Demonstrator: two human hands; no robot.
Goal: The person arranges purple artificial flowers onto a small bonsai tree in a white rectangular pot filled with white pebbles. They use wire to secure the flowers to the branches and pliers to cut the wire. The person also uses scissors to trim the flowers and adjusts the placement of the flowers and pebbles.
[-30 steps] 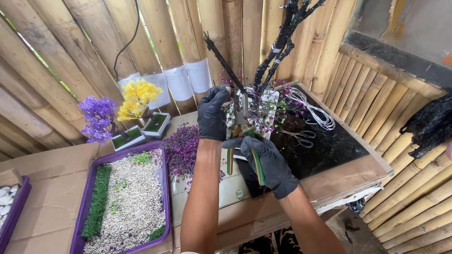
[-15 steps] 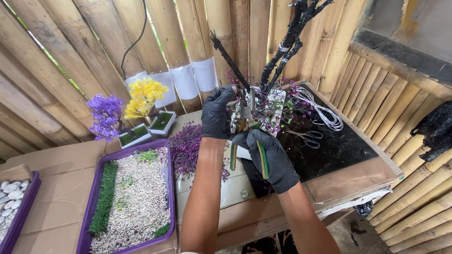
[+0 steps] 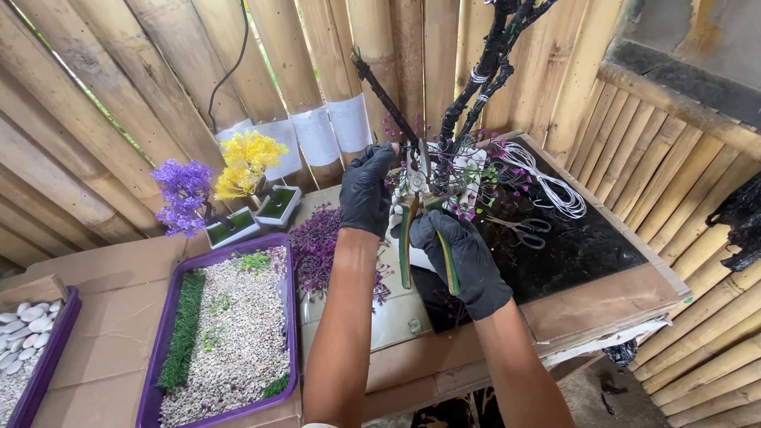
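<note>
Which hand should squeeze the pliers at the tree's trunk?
Right. The right hand already grips the pliers by their green handles, while the left hand steadies the black tree near its base.

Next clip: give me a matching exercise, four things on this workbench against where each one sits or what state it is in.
Things:
1. green-handled pliers
2. purple rectangular tray of pale gravel
3. coil of white wire
4. small yellow artificial tree

Places or states:
A. lying on the black mat, far right
B. gripped by the black-gloved right hand
C. standing in a small white pot beside a purple tree
D. on cardboard left of the left forearm

Pairs: 1-B, 2-D, 3-A, 4-C
</note>
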